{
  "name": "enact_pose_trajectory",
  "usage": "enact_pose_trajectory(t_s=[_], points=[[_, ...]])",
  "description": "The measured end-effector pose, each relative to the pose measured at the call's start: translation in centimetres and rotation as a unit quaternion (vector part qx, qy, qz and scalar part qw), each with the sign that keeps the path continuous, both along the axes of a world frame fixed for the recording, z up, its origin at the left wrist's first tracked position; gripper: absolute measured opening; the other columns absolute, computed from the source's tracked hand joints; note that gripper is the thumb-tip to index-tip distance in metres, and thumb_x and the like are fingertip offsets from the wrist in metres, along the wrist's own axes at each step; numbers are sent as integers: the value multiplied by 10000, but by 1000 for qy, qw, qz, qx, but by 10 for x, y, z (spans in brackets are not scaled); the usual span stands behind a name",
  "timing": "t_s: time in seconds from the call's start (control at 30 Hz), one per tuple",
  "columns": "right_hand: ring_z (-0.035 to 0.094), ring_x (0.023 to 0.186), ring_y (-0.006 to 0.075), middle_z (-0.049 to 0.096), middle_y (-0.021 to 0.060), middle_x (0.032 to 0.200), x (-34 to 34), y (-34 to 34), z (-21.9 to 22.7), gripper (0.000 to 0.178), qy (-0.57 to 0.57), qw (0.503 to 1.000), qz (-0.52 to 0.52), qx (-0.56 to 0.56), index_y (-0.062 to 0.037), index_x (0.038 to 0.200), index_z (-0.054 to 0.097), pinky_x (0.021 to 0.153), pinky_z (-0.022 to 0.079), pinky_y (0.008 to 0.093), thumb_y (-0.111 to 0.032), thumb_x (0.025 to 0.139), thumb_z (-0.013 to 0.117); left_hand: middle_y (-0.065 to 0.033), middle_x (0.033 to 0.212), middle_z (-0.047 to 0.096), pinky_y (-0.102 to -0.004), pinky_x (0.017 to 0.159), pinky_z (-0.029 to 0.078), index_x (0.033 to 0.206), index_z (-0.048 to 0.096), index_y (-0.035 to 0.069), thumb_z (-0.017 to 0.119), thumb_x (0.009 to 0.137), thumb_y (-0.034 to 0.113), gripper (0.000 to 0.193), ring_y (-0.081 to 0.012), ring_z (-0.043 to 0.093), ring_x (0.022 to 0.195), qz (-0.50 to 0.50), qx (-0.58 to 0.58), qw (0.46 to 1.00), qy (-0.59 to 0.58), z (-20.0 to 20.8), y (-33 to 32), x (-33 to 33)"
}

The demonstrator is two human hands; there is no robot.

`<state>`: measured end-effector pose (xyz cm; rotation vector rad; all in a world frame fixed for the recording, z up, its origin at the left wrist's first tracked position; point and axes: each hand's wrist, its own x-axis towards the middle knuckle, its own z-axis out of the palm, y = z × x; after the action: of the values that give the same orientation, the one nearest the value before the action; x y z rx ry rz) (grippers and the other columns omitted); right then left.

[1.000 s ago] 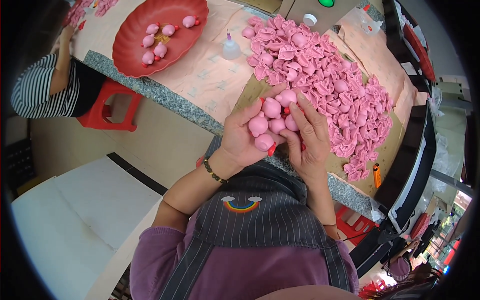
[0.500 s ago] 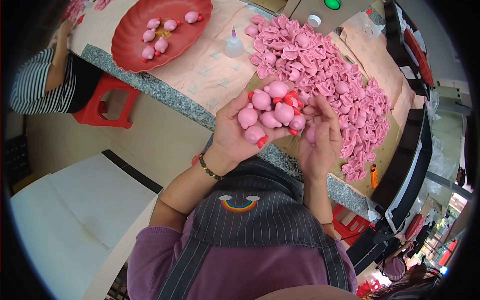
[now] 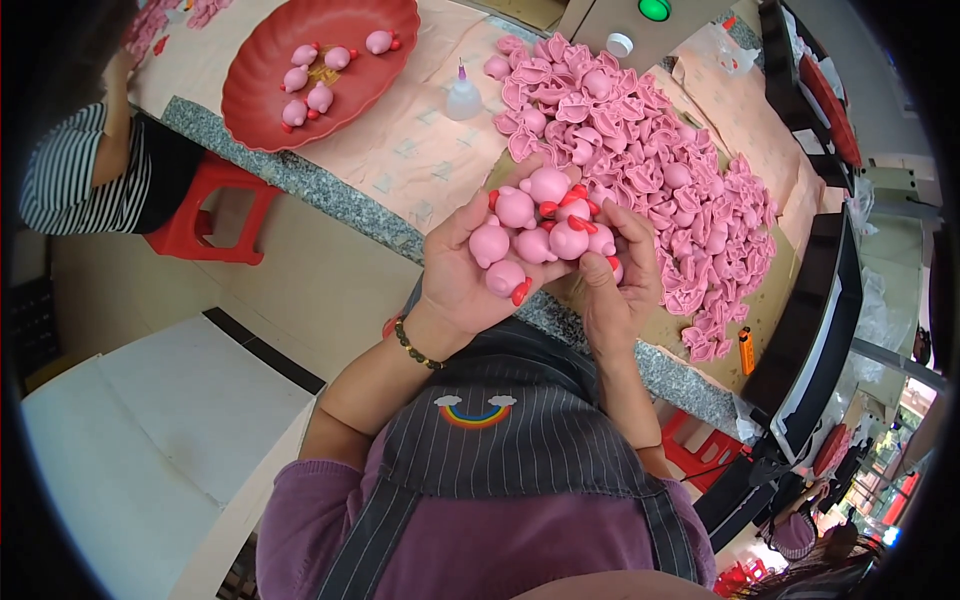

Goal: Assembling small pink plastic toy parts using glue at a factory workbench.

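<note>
Several round pink figurines with red feet [image 3: 516,208] lie heaped across my left hand [image 3: 450,265], which cups them from below with its palm up. From the right, my right hand [image 3: 622,285] curls against the heap. Its thumb and fingers close around a figurine at the right edge, partly hidden by the fingers. Both hands are above the table's near edge, just left of a big pile of pink moulded pieces [image 3: 640,150]. More such figurines lie spaced apart in a red scalloped tray [image 3: 250,85] at the far left.
A small needle-tipped bottle [image 3: 463,97] stands between tray and pile. Behind the pile is a grey machine with a green button [image 3: 655,10]. An orange cutter [image 3: 746,352] lies at the pile's near right. A person in a striped sleeve [image 3: 70,150] sits at left by a red stool [image 3: 215,215].
My right hand has moved left and in against the heap, its thumb now pressing by the right-hand figurines. My left hand has shifted slightly left and down with its load.
</note>
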<state>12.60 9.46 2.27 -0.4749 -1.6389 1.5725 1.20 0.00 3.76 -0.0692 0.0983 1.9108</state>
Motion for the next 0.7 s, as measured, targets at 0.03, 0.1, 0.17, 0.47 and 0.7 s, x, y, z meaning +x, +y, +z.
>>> enact_pose_trajectory(t_s=[0.03, 0.1, 0.17, 0.47, 0.7], points=[[480, 1040, 187, 493, 101, 1109, -1, 1, -1, 431, -3, 1000, -9, 13, 14, 1164, 555, 928, 368, 308, -127, 780, 691, -130, 1400, 333, -543, 1000, 336, 1398, 280, 106, 450, 907, 393, 594, -329, 389, 1248, 0, 0, 1000, 2, 0, 0, 0], [472, 1012, 195, 499, 99, 1082, -1, 3, -1, 442, -7, 999, -19, 25, -5, 1164, 570, 908, 368, 306, -132, 763, 703, -129, 1406, 327, -536, 994, 345, 1396, 288, 112, 443, 912, 388, 578, -325, 403, 1233, 0, -5, 1000, 12, 0, 0, 0], [463, 1003, 190, 493, 94, 1060, 1, 6, 4, 455, -93, 986, -11, 137, -17, 1188, 566, 912, 354, 303, -168, 778, 693, -128, 1411, 321, -529, 989, 353, 1393, 297, 117, 437, 917, 383, 563, -322, 417, 1219, 0, -11, 1000, 21, -2, 1, 1], [472, 1002, 229, 465, 124, 1084, -5, 0, 13, 500, -110, 974, -28, 194, -42, 1188, 585, 846, 399, 320, -190, 733, 733, -125, 1362, 383, -473, 959, 401, 1364, 340, 106, 432, 928, 354, 510, -290, 480, 1145, 10, -26, 1000, 5, -3, 3, 3], [525, 964, 228, 487, 127, 1123, -6, 3, 15, 576, -168, 941, -42, 292, -62, 1193, 591, 828, 445, 327, -184, 668, 791, -124, 1252, 472, -399, 913, 457, 1311, 396, 53, 433, 930, 314, 464, -272, 529, 1070, 15, -49, 999, 12, -4, 5, 6]])
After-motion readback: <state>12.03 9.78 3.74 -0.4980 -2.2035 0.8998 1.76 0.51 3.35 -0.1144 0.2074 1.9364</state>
